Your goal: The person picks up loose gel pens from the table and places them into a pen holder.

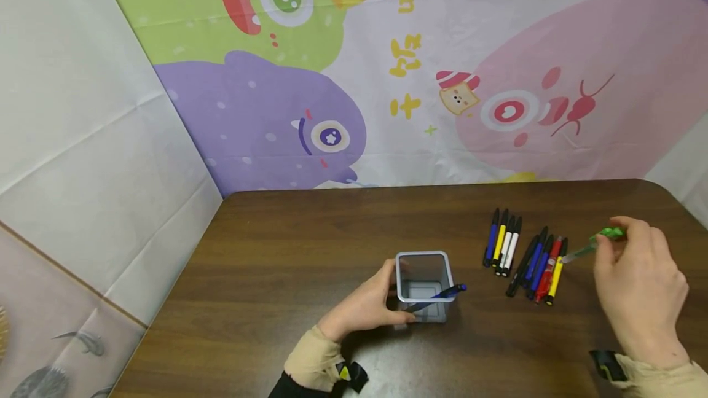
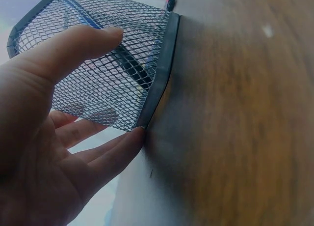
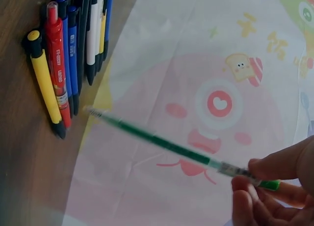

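On the table my left hand (image 1: 359, 306) holds a square mesh pen holder (image 1: 423, 268), thumb on the near wall and fingers at the far side. Inside leans a blue-and-black pen (image 1: 452, 291), its blue end sticking out over the right front rim; its lower part shows through the mesh (image 2: 105, 83) in the left wrist view. My right hand (image 1: 644, 287) pinches a green gel pen (image 3: 162, 143) near its green end, between thumb and fingers. The pen's clear tip points left, and in the head view it comes close to a yellow-and-black pen (image 1: 555, 280).
Right of the holder lie two bunches of pens. The nearer one has a red pen (image 1: 547, 272), blue pens (image 1: 533, 260) and a black pen (image 1: 520, 269); the farther one has white pens (image 1: 511, 247), a yellow and a blue. A cartoon-printed cloth (image 1: 387, 158) hangs behind the table (image 1: 265, 263).
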Available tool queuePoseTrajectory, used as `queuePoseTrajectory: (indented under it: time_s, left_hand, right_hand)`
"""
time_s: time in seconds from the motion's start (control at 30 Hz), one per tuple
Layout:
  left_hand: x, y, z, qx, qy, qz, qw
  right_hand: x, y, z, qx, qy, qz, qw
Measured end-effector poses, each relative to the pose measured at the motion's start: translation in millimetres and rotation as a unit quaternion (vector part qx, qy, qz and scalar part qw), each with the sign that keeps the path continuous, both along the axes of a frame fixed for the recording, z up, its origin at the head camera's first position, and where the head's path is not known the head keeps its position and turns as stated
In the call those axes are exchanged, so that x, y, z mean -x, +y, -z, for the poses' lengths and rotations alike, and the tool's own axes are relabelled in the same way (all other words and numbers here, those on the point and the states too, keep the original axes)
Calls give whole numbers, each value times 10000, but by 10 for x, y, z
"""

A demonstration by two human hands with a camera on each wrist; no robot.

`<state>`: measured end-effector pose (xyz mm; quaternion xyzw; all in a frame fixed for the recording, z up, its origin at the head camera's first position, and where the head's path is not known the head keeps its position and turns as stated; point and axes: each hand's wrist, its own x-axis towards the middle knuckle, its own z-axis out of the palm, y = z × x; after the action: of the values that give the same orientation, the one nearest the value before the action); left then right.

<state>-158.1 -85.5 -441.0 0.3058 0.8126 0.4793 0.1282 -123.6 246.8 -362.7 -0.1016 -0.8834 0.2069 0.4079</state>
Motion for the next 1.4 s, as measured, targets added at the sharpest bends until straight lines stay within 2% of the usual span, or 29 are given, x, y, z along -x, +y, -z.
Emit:
queuePoseTrajectory:
  time_s: [0.23,0.5,0.6,0.83,1.03,1.23,1.4]
  left_hand:
    - [7,-2,11,69,9,-23,10000]
    - [12,-1,10,92,-160,-90,9998]
    - [14,-4,14,92,-79,-62,9999]
    - [14,-5,2,31,43,29,10000]
    - [6,-11,-1,98,51,-31,9999]
    - [11,-14,15,133,91,-28,9999]
    - [12,-7,15,118,60,-25,9999]
  right_hand:
    - [0,-38,-66,-331,628,-455,9964]
    - [-21,-115,-98,-303,678,-715,9947]
    - [-19,-144,-106,-268,705,-817,9938]
    - [-44,-192,-138,354,414,-1211,9911]
    - [-54,-223,-144,1053,107,-1361,9850]
    - [-53,-265,-140,1664,1,-1685,9715]
    - [-49,-300,-132,1931,200,-2069,9589]
